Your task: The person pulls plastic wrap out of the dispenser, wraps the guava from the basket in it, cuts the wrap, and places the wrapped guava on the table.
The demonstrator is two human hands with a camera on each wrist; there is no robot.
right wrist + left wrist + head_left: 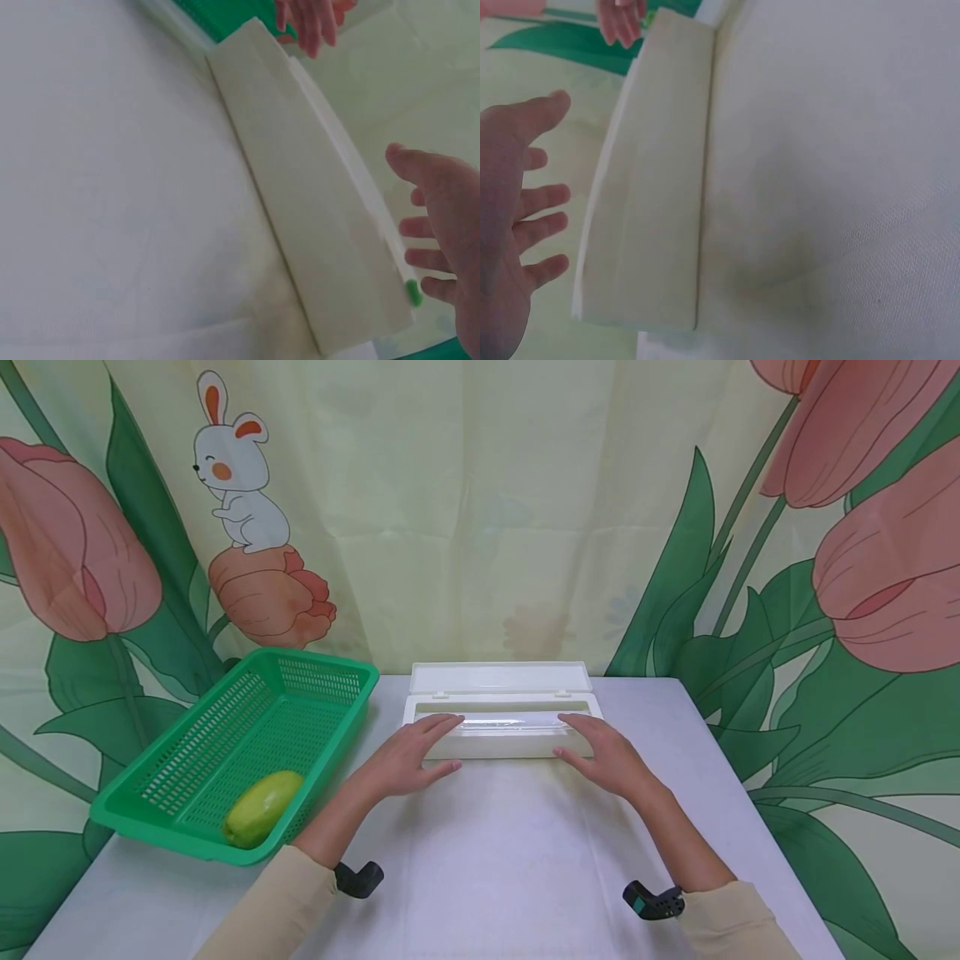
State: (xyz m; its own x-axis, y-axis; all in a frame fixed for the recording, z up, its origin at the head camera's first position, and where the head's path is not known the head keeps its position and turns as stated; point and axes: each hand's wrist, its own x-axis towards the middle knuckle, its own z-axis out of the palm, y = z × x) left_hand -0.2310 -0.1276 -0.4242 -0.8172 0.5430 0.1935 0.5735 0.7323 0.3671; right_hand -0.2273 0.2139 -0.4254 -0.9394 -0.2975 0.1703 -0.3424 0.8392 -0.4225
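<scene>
A long white cling film dispenser (495, 748) stands at the far side of the table with its lid (501, 677) tipped back. Inside lies a roll of clear film (512, 721), its ends overlapped by my fingertips in the head view. My left hand (405, 758) hovers by the left end of the dispenser, fingers extended and thumb apart. Over the right end, my right hand (609, 758) mirrors it, palm facing inward. Both wrist views show the dispenser's plain front wall (656, 180) with the hands held above it, nothing in either one.
To the left, a green plastic basket (161, 827) with slotted walls stands on the table. A green-yellow oblong fruit (262, 808) lies in its near end. White cloth (495, 860) covers the table, and a printed curtain (480, 527) hangs behind its far edge.
</scene>
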